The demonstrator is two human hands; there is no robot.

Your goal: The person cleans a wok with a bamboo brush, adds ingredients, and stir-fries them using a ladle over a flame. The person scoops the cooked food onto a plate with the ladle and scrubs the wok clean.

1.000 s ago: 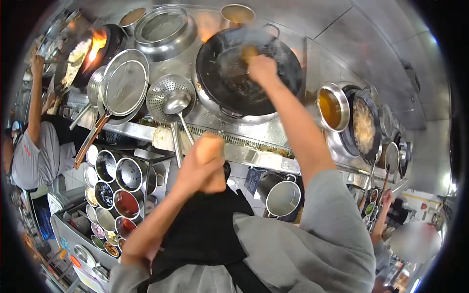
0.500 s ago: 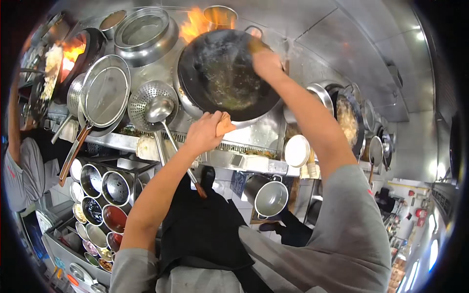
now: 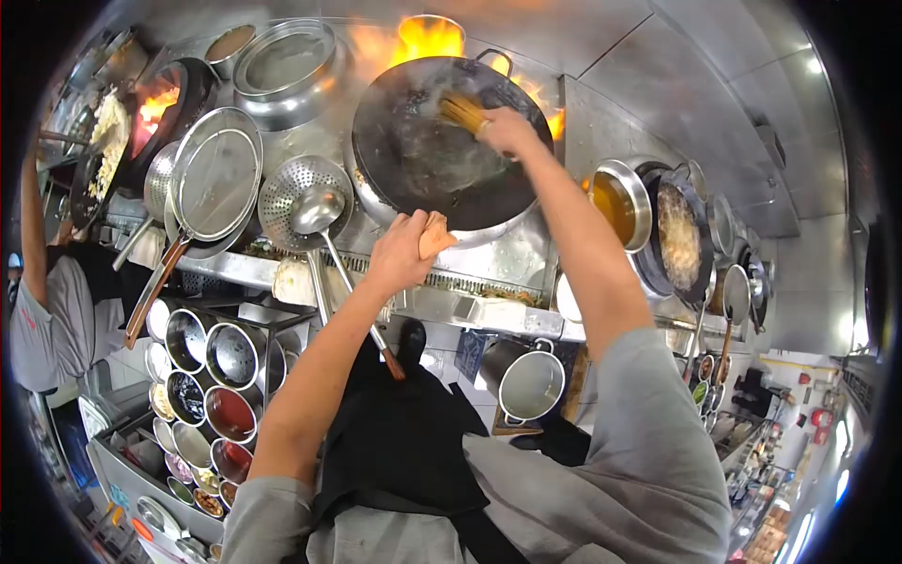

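Note:
A large black wok point(image 3: 413, 155) sits on the burner, tilted, with flames rising behind its far rim. My left hand point(image 3: 399, 252) is closed round a folded orange cloth point(image 3: 436, 237) at the near rim of the wok. Whether it grips the rim through the cloth is hidden. In my right hand point(image 3: 510, 133) is a bamboo wok brush point(image 3: 462, 112), its bristles over the inside of the wok. Light steam or smoke hangs around the bristles.
To the left lie a perforated strainer point(image 3: 282, 193), a ladle point(image 3: 318, 210) and a mesh skimmer point(image 3: 218, 179). A pot of amber liquid point(image 3: 613, 209) and a frothing wok point(image 3: 678, 235) stand at right. Flames point(image 3: 427, 39) burn behind. A co-worker's sleeve point(image 3: 56, 320) shows at far left.
My right hand has swung the brush from the wok's right edge towards its middle. The liquid in the wok looks reduced, and the flames behind are larger. My left hand stays at the rim.

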